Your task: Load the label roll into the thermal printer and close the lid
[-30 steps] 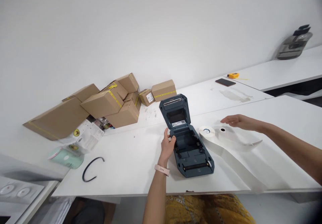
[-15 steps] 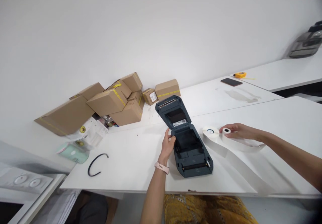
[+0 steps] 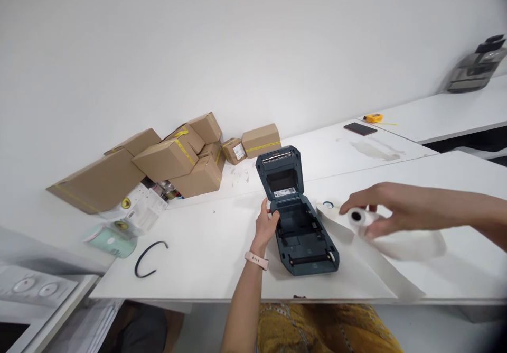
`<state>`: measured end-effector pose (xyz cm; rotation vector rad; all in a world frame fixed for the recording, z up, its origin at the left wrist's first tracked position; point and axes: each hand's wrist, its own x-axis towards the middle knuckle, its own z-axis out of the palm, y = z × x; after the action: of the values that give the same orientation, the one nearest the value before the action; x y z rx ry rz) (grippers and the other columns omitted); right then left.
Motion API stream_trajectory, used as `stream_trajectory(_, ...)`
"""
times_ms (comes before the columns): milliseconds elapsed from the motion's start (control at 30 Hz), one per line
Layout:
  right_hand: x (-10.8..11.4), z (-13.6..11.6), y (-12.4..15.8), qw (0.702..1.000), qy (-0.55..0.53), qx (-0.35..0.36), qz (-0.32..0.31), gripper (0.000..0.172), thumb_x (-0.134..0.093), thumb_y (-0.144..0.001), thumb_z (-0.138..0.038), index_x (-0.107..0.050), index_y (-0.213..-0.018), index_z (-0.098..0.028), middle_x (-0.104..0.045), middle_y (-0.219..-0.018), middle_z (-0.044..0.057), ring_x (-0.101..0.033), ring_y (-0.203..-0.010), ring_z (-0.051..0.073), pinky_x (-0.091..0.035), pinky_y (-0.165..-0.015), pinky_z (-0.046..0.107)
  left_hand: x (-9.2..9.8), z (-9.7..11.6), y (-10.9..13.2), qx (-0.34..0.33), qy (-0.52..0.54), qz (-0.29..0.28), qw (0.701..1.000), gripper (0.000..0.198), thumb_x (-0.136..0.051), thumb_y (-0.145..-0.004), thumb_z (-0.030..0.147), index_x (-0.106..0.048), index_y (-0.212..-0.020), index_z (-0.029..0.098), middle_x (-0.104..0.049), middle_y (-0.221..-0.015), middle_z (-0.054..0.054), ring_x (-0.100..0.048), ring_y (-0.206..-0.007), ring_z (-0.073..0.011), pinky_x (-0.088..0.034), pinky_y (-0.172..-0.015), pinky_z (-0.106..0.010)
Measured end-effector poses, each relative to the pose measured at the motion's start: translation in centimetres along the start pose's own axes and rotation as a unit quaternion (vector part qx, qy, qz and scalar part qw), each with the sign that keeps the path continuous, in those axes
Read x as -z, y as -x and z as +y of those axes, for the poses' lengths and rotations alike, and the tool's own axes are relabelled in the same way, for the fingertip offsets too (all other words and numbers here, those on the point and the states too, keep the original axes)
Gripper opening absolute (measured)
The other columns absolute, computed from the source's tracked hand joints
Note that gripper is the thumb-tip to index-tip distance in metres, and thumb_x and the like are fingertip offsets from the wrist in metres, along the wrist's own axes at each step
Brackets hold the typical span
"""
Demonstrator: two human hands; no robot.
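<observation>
A dark label printer [image 3: 303,244] lies on the white table with its lid raised and its inside bare. My left hand [image 3: 264,228] grips its left side near the hinge, thumb over the rim. To the right, my right hand [image 3: 396,205] is closed around a small white paper roll [image 3: 361,220] with a dark core, held above the table. A loose length of paper trails from it, blurred. Behind the fingers sits a larger white roll [image 3: 325,208], partly hidden. A paper strip [image 3: 392,273] runs from there towards the table's front edge.
Cardboard boxes [image 3: 166,160] are piled at the back left. Beside them are plastic-wrapped packs [image 3: 146,210] and a mint-green container [image 3: 111,241]. A black curved band [image 3: 138,263] lies at left. Farther right are a phone [image 3: 360,128], a yellow tape measure [image 3: 373,118] and a clear jug [image 3: 473,70].
My right hand has lifted the small roll off the table and nearer to me, its loose paper swinging along. The printer has turned slightly and its lid stands more upright; my left hand keeps its grip.
</observation>
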<state>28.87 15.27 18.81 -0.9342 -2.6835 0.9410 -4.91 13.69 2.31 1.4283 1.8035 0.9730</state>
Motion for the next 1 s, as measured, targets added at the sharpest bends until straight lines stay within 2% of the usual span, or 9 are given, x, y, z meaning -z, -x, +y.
stream_trajectory(100, -2.4, -5.0, -1.7, 0.985, 0.035, 0.115, -0.124, 0.037, -0.069, -0.085, -0.052, -0.074, -0.114, -0.029, -0.073, -0.097, 0.005, -0.066, -0.083, 0.022, -0.044, -0.070, 0.029, 0.0, 0.1, 0.2, -0.003, -0.001, 0.002, 1.000, 0.068, -0.049, -0.094, 0.046, -0.030, -0.157, 0.029, -0.065, -0.131, -0.011, -0.063, -0.114, -0.0256, -0.046, -0.097, -0.037)
stream_trajectory(167, -4.4, -6.1, -4.0, 0.976, 0.069, 0.156, -0.136, 0.030, -0.072, -0.083, -0.049, -0.076, -0.104, -0.029, -0.070, -0.089, 0.003, -0.065, -0.078, 0.022, -0.040, -0.064, 0.029, 0.0, 0.2, 0.3, -0.006, -0.003, 0.009, 1.000, 0.070, -0.050, -0.093, 0.045, -0.030, -0.157, 0.026, -0.065, -0.131, -0.011, -0.062, -0.116, -0.0263, -0.045, -0.098, -0.038)
stream_trajectory(233, -6.2, -5.3, -7.2, 0.976, 0.122, 0.135, -0.117, 0.023, -0.077, -0.076, -0.043, -0.076, -0.093, -0.028, -0.067, -0.080, 0.001, -0.063, -0.074, 0.022, -0.035, -0.060, 0.028, 0.0, 0.4, 0.4, -0.006, -0.009, 0.014, 1.000, 0.071, -0.050, -0.093, 0.043, -0.029, -0.157, 0.023, -0.067, -0.128, -0.012, -0.063, -0.115, -0.0270, -0.045, -0.100, -0.039)
stream_trajectory(400, -8.7, -0.2, -14.9, 0.972, 0.212, 0.059, -0.082, 0.019, -0.077, -0.072, -0.039, -0.072, -0.079, -0.022, -0.066, -0.076, 0.002, -0.063, -0.075, 0.023, -0.033, -0.061, 0.028, -0.1, 0.8, 0.4, 0.008, -0.019, 0.021, 1.000, 0.070, -0.053, -0.091, 0.041, -0.033, -0.156, 0.024, -0.070, -0.128, -0.010, -0.065, -0.114, -0.0281, -0.045, -0.102, -0.040)
stream_trajectory(600, -11.0, 3.0, -18.2, 0.968, 0.239, 0.044, -0.061, 0.025, -0.080, -0.066, -0.041, -0.067, -0.063, -0.020, -0.064, -0.062, 0.001, -0.062, -0.069, 0.021, -0.037, -0.072, 0.032, -0.2, 1.0, 0.5, 0.013, -0.022, 0.023, 0.999, 0.069, -0.052, -0.091, 0.040, -0.033, -0.156, 0.024, -0.069, -0.131, -0.012, -0.065, -0.118, -0.0301, -0.045, -0.103, -0.042)
stream_trajectory(700, -12.2, 4.0, -18.5, 0.965, 0.254, 0.035, -0.053, 0.020, -0.078, -0.074, -0.035, -0.070, -0.070, -0.017, -0.070, -0.073, 0.004, -0.066, -0.081, 0.024, -0.042, -0.088, 0.038, -0.4, 1.4, 0.7, 0.015, -0.031, 0.025, 0.999, 0.068, -0.051, -0.091, 0.041, -0.034, -0.155, 0.024, -0.067, -0.134, -0.013, -0.063, -0.122, -0.0326, -0.044, -0.104, -0.045)
stream_trajectory(767, -12.8, 4.8, -18.7, 0.963, 0.262, 0.021, -0.052, 0.018, -0.070, -0.087, -0.034, -0.072, -0.087, -0.015, -0.072, -0.091, 0.007, -0.067, -0.093, 0.024, -0.046, -0.094, 0.042, -0.6, 1.8, 0.8, 0.017, -0.038, 0.029, 0.999, 0.068, -0.052, -0.090, 0.040, -0.036, -0.154, 0.024, -0.064, -0.138, -0.013, -0.060, -0.127, -0.0338, -0.042, -0.106, -0.046)
stream_trajectory(867, -13.6, 5.7, -19.3, 0.964, 0.261, 0.003, -0.057, 0.029, -0.061, -0.098, -0.037, -0.065, -0.118, -0.017, -0.067, -0.120, 0.008, -0.066, -0.104, 0.022, -0.055, -0.092, 0.044, -0.9, 2.2, 0.9, 0.022, -0.039, 0.037, 0.998, 0.067, -0.054, -0.089, 0.038, -0.037, -0.153, 0.024, -0.061, -0.143, -0.012, -0.055, -0.133, -0.0338, -0.041, -0.109, -0.046)
stream_trajectory(1000, -14.6, 6.5, -20.1, 0.971, 0.236, 0.001, -0.047, 0.034, -0.062, -0.098, -0.037, -0.062, -0.126, -0.018, -0.063, -0.128, 0.009, -0.065, -0.108, 0.023, -0.056, -0.091, 0.044, -1.4, 2.3, 1.1, 0.010, -0.023, 0.048, 0.999, 0.069, -0.056, -0.089, 0.039, -0.037, -0.152, 0.021, -0.060, -0.145, -0.014, -0.055, -0.133, -0.0332, -0.042, -0.108, -0.044)
